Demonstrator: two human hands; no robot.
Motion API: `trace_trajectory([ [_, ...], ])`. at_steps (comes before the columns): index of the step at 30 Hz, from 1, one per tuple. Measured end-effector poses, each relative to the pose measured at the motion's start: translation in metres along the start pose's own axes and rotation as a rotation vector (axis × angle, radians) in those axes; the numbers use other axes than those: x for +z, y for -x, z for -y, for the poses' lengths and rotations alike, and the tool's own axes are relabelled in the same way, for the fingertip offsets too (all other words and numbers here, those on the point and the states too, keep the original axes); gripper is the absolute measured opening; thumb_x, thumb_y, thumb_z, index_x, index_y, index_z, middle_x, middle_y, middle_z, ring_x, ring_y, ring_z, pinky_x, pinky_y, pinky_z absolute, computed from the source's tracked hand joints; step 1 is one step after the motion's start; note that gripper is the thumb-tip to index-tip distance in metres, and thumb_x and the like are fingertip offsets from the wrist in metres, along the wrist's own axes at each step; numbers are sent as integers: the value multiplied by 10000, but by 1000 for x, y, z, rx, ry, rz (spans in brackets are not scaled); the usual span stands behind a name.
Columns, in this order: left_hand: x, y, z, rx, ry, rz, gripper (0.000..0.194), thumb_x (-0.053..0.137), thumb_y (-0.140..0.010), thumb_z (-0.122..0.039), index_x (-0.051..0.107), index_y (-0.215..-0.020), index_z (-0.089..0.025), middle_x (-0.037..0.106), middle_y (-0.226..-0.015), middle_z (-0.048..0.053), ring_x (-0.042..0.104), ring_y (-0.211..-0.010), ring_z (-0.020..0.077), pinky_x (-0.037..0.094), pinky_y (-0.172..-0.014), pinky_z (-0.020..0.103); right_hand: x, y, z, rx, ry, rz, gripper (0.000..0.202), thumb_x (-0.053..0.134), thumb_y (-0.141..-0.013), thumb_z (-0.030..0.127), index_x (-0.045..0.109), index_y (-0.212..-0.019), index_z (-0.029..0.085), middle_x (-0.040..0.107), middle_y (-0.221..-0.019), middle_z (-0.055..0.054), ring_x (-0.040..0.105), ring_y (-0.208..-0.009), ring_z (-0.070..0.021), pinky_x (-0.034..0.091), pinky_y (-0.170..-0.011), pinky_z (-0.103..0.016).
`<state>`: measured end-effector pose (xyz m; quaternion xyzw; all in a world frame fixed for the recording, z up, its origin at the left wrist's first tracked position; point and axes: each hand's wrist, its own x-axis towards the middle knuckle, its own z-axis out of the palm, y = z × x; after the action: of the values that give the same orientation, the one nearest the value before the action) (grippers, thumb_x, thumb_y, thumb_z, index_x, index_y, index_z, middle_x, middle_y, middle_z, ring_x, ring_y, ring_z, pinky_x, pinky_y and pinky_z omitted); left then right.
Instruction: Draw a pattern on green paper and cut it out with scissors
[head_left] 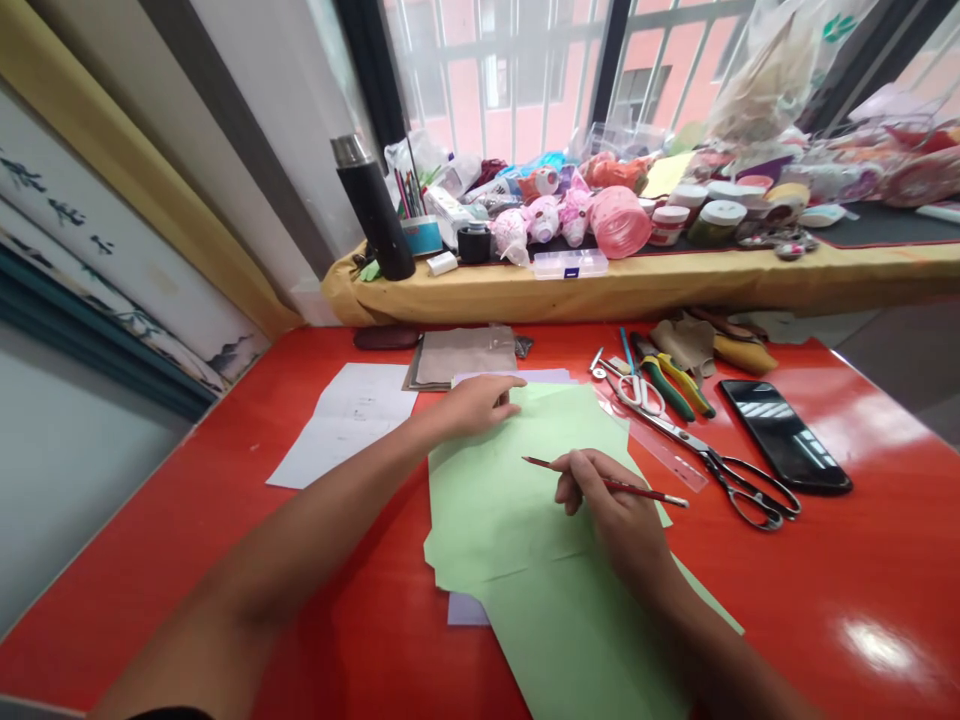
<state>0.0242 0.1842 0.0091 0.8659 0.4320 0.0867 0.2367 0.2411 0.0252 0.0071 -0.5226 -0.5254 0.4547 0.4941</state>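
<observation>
One half-open, empty left hand point(480, 405) is resting at the far edge of the green paper point(487, 500) on the tabletop point(375, 620); the right hand point(604, 490) is pinching a pencil point(645, 491); pressing the paper flat should help.

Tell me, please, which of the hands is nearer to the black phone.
Right. The right hand, holding the pencil, is left of the black phone; the left hand is farther left, near the far edge of the green paper.

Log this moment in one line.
left hand: at far edge of green paper | right hand: holds pencil | red table: black-handled scissors, phone
</observation>
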Motion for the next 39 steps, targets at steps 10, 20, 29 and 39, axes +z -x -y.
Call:
trace_trajectory([
  [10,-7,72,33,-161,145,-30,527,656,-966,-372,693,-1472,-228,784,-1297,106,735,-1143,281,580,-965,388,-1,-7,-8,90,-2,-27,552,667,-1001,719,794,-870,199,709,-694,-35,637,-598,-188,553,-592,-297],
  [20,24,73,42,-67,225,-248,361,626,-970,-252,774,-1298,-226,809,-1258,74,731,-1133,265,588,-1011,440,11,6,4,102,63,-38,440,663,-1054,598,797,-874,220,711,-688,-29,647,-621,-186,570,-609,-286],
  [29,30,76,44,12,162,-334,332,592,-1013,-233,773,-1288,-187,826,-1196,85,743,-1112,280,571,-1079,517,33,-4,28,42,114,90,382,633,-1098,502,810,-896,230,723,-674,-11,660,-591,-164,569,-596,-265],
  [39,32,76,46,76,193,-408,292,628,-1015,-188,773,-1266,-151,834,-1157,96,749,-1070,269,603,-1002,468,60,-27,4,-55,148,135,322,620,-1113,408,812,-931,225,730,-701,-8,657,-615,-159,543,-598,-253],
])
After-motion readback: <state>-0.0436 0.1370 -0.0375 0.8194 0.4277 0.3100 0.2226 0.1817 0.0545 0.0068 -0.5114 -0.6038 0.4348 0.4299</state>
